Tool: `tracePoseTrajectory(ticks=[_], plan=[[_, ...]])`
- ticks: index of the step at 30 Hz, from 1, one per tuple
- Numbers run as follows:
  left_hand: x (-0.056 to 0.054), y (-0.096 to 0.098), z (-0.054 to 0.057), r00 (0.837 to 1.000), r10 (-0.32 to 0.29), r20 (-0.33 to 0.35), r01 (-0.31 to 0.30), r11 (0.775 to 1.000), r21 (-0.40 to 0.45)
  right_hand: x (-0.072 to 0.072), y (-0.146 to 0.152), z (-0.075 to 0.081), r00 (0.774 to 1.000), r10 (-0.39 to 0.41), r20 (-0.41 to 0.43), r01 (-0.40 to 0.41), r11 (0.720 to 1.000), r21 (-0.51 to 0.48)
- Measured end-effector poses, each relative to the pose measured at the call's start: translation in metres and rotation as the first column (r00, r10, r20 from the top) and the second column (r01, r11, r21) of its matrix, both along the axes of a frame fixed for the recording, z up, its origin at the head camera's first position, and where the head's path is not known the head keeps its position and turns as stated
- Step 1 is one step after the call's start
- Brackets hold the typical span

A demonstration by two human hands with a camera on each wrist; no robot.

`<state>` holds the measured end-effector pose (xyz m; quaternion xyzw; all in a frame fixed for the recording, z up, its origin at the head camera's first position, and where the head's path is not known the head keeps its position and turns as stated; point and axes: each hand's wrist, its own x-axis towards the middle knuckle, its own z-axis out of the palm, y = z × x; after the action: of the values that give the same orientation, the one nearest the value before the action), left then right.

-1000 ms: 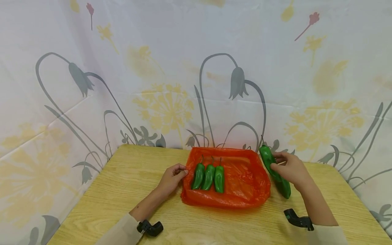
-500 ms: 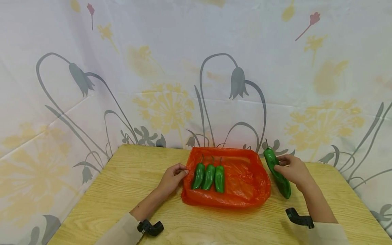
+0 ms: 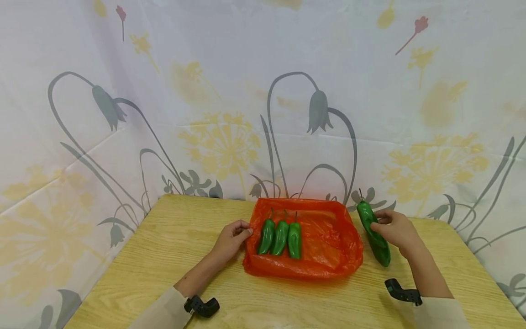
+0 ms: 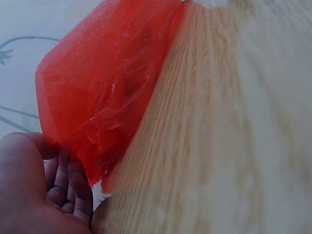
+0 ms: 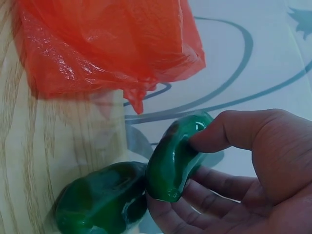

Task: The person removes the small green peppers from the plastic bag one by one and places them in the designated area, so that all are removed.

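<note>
A red plastic bag (image 3: 324, 237) lies spread open like a shallow tray, and three green chili peppers (image 3: 281, 238) lie side by side in its left part. My left hand (image 3: 230, 240) pinches the bag's left edge between thumb and fingers; the left wrist view shows the thin plastic (image 4: 112, 97) at the fingertips. Right of the bag, my right hand (image 3: 394, 230) holds a green chili pepper (image 5: 175, 156), stem pointing away, between thumb and fingers. Another green chili pepper (image 5: 102, 200) lies on the table directly beside or under it; the head view shows the two overlapping.
The wooden table (image 3: 172, 260) runs back to a flower-patterned cloth (image 3: 230, 91) hanging behind it. A black wrist device (image 3: 201, 306) sits on the left wrist and another black device (image 3: 402, 292) on the right.
My right hand has drawn slightly rightward and toward me, with the pepper moving away from the bag's right edge. The left hand and the bag have stayed still.
</note>
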<state>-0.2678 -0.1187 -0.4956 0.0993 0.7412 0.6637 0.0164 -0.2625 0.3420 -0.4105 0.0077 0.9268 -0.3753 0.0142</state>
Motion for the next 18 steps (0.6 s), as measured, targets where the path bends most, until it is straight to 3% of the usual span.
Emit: tracePoseTrajectory(ticks=[18], plan=[[-0.0005,-0.0002,-0.0008,1.000,-0.003,-0.010,0.003,1.000,-0.002,0.0011,0.0080,0.0003,0.999,-0.026,0.027,0.026,0.999,-0.025]])
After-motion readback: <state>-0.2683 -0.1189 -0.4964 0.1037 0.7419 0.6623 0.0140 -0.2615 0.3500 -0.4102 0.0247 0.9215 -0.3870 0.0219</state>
